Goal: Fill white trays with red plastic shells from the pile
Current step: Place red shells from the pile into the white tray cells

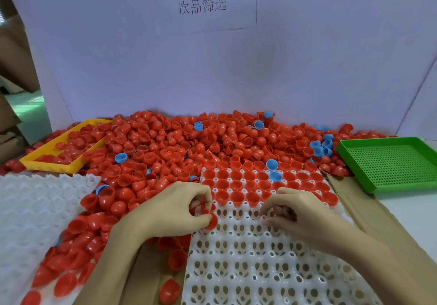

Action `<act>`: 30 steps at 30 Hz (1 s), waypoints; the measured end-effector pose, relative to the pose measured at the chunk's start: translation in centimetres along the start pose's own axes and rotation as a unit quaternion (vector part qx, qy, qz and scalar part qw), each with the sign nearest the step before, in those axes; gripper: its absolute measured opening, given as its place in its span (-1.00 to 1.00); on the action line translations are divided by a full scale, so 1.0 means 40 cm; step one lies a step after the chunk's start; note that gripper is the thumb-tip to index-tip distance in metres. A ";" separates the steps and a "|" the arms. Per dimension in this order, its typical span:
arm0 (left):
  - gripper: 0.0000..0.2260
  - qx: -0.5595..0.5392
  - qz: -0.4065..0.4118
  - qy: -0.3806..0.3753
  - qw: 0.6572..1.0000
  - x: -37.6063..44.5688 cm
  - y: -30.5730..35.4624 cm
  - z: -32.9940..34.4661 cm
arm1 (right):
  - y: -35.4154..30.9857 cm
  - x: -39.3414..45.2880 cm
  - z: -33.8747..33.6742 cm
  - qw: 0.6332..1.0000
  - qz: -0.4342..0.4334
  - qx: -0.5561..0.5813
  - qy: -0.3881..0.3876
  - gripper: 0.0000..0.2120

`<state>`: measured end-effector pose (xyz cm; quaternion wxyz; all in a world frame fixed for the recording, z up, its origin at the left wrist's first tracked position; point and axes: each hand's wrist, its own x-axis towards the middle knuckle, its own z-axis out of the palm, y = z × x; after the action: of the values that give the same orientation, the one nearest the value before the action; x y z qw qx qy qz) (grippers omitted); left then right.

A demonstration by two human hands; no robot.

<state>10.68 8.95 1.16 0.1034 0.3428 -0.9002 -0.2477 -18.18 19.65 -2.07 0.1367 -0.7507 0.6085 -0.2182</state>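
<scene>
A white tray point(260, 257) with round cups lies in front of me; its far three rows hold red shells point(238, 183), plus a blue one. My left hand point(175, 207) is at the tray's left edge and pinches red shells point(211, 219) between thumb and fingers. My right hand point(295, 212) hovers over the fourth row with fingers curled; I cannot see whether it holds anything. A big pile of red shells point(189, 144) with a few blue ones spreads behind and left of the tray.
A second white tray point(35, 210) lies at the left. A yellow tray point(47, 162) with red shells sits at the back left, a green perforated tray point(390, 162) at the right. Cardboard point(369, 210) lies under the work area. A white wall stands behind.
</scene>
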 end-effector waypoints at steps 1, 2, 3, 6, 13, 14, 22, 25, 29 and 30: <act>-0.91 0.003 0.002 0.004 1.000 0.000 -0.001 0.000 | 0.001 0.001 0.000 1.000 0.000 0.002 0.001 -0.90; -0.91 0.005 0.005 0.006 1.000 0.000 -0.002 0.000 | 0.003 0.000 -0.001 1.000 0.001 0.004 0.001 -0.90; -0.92 0.006 0.009 0.008 1.000 0.000 -0.002 0.000 | 0.004 0.000 -0.001 1.000 0.003 0.006 0.001 -0.90; -0.92 -0.001 0.013 0.008 1.000 -0.001 -0.005 -0.002 | 0.007 -0.002 -0.002 1.000 0.004 0.006 0.000 -0.91; -0.95 -0.006 0.021 0.033 0.999 0.001 -0.017 -0.007 | 0.004 -0.001 -0.005 1.000 0.009 0.005 -0.006 -0.91; -0.95 -0.007 0.022 0.032 0.999 0.003 -0.019 -0.006 | 0.004 -0.001 -0.005 1.000 0.009 0.005 -0.007 -0.91; -0.93 -0.041 0.028 0.001 0.999 0.014 -0.039 0.009 | -0.006 -0.003 -0.010 1.000 0.014 0.002 -0.010 -0.88; -0.91 -0.078 0.040 0.009 0.996 0.016 -0.047 0.003 | -0.009 -0.005 -0.011 1.000 0.017 0.000 -0.011 -0.87; -0.83 -0.127 0.035 0.107 0.985 0.059 -0.045 0.001 | -0.013 -0.006 -0.011 1.000 0.012 0.000 -0.006 -0.87; -0.82 -0.128 0.030 0.147 0.980 0.082 -0.044 0.002 | -0.014 -0.006 -0.011 1.000 0.010 0.000 -0.005 -0.87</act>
<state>9.18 5.66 0.23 0.2847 0.3320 -0.8462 -0.3044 -17.97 20.04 -1.48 0.1414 -0.7457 0.6152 -0.2132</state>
